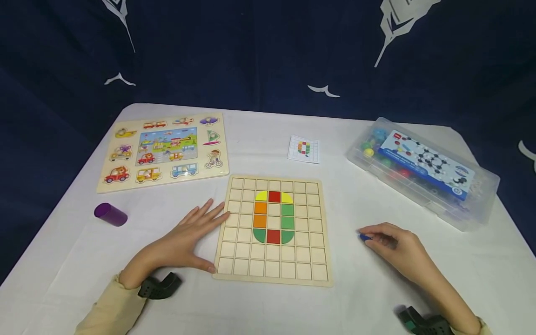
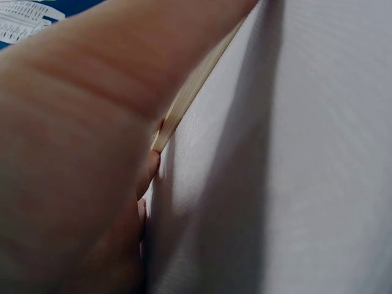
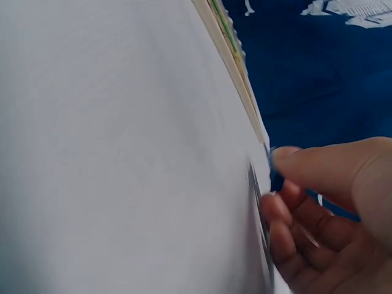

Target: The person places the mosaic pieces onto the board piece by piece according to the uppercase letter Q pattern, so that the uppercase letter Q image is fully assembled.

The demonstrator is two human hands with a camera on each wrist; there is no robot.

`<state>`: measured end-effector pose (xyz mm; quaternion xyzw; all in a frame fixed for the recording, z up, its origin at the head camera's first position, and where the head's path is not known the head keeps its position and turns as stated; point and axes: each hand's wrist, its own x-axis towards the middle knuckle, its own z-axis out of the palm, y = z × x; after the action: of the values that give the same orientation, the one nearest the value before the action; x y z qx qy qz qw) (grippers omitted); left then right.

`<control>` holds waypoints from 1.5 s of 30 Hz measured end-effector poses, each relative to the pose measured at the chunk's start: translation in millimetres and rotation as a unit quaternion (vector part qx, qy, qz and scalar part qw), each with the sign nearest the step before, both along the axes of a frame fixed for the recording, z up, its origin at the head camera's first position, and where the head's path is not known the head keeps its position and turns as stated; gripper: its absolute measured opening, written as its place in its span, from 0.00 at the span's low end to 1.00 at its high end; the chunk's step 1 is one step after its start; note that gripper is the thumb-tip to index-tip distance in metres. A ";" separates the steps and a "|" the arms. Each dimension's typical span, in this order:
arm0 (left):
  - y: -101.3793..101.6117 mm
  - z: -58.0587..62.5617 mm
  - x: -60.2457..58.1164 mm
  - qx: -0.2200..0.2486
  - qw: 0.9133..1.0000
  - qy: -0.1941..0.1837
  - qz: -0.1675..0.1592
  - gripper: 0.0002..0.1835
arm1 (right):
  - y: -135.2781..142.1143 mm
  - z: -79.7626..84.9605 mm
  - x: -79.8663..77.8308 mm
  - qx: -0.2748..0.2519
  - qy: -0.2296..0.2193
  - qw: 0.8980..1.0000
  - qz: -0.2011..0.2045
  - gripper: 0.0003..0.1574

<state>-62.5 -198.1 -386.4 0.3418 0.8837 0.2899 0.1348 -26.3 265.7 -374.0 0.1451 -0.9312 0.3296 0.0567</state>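
Observation:
A square wooden grid board [image 1: 256, 267] lies in the middle of the table in the head view. Coloured tiles form a ring in it: red [image 1: 274, 197], yellow, orange [image 1: 260, 221] and green [image 1: 287, 216]. My left hand [image 1: 180, 244] is spread at the board's left edge, its fingertips and thumb right at the rim. To the right of the board, my right hand [image 1: 398, 246] pinches a small blue piece [image 1: 365, 237] between thumb and fingers, low over the cloth. In the right wrist view the thumb [image 3: 318, 165] partly hides the blue piece.
Behind the board lies a pattern card [image 1: 303, 149]. A wooden vehicle puzzle [image 1: 228, 167] sits at the back left, with a purple cylinder [image 1: 110, 214] in front of it. At the back right is a clear plastic case [image 1: 473, 209] of coloured parts.

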 end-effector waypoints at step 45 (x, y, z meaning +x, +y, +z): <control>0.7 -0.6 1.3 0.004 1.000 0.001 0.000 0.64 | -137.3 -12.2 -1.3 -0.104 -0.012 0.984 0.145 0.12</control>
<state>-61.2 -197.4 -387.0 0.3424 0.8828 0.2931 0.1326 -27.7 128.4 -386.2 0.2678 -0.8615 0.4312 0.0115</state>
